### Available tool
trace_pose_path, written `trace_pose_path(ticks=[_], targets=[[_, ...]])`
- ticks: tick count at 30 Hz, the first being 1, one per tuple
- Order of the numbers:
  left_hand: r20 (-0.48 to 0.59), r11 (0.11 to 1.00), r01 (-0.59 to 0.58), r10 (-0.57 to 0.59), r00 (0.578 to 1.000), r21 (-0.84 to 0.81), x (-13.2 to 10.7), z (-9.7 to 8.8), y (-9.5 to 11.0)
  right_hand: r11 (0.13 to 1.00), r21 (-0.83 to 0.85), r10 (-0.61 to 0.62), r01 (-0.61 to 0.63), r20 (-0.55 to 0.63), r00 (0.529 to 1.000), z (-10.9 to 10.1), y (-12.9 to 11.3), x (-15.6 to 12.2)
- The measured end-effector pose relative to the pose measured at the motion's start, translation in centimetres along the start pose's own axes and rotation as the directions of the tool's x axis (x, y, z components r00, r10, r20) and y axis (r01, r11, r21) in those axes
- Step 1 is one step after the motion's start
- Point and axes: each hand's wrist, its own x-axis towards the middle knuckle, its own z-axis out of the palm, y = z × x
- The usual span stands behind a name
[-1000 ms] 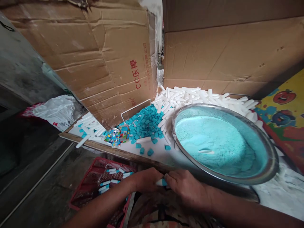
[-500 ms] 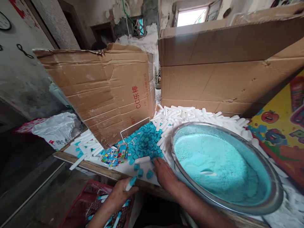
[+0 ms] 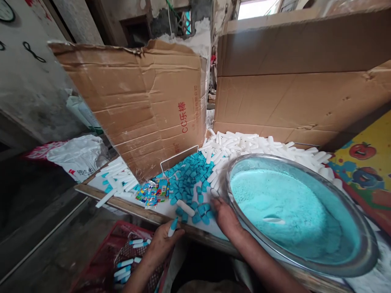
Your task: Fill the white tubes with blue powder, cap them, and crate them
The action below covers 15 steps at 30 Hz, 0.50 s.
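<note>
My left hand [image 3: 160, 241] is closed around a small white tube with a blue cap [image 3: 172, 226], its capped end pointing up and away. My right hand [image 3: 227, 216] reaches over the tabletop, fingers extended beside loose blue caps [image 3: 200, 212] and close to the near end of a heap of white tubes [image 3: 241, 143]; anything under its fingertips is hidden. One loose white tube [image 3: 185, 207] lies among the nearer caps. Beyond it spreads a larger pile of blue caps [image 3: 191, 173]. Below my left hand, a red basket [image 3: 99, 254] contains several capped tubes [image 3: 124, 268].
A large metal basin [image 3: 351, 232] of pale blue powder [image 3: 275, 195] takes up the right side. Cardboard panels [image 3: 146, 114] stand behind the piles. Colourful packets [image 3: 154, 192] lie left of the caps, near the table's wooden edge [image 3: 122, 203].
Several blue caps have come nearer to the table edge, and the loose white tube has turned. My right hand has opened a gap in the cap pile. The view has shifted slightly.
</note>
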Motion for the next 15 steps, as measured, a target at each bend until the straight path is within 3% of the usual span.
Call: trace_pose_path(ticks=[7,15], targets=[[-0.041,0.998,-0.005,0.002,0.999,-0.063,0.1,0.7,-1.0,1.000,0.021,0.014,-0.013,-0.049,0.999,-0.2,1.0,-0.2],[-0.035,0.998,-0.009,0.007,0.999,-0.069,-0.2,1.2,0.6,0.997,-0.053,-0.050,0.054,0.081,0.995,-0.3,-0.2,2.1]])
